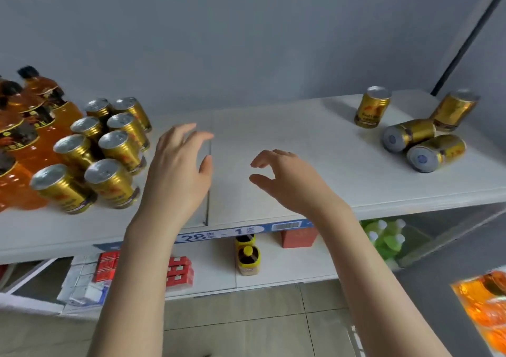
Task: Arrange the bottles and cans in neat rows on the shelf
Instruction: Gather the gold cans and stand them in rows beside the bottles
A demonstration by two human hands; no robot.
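— What is sitting on the white shelf [273, 143]?
— Orange bottles [24, 137] are standing far left of the left hand [178, 170]; upright gold cans [109, 148] are lining up in two rows just beside it.
— And the hands?
— Both are hovering empty, fingers spread. Four loose cans [419, 129], two of them lying down, are sitting well right of the right hand [287, 178].

person, two arms in view: left hand [179, 165] and right hand [284, 177], both bare. forearms bare to the lower edge of view, no sleeve showing. no glove on either hand. fingers slender, nails short.
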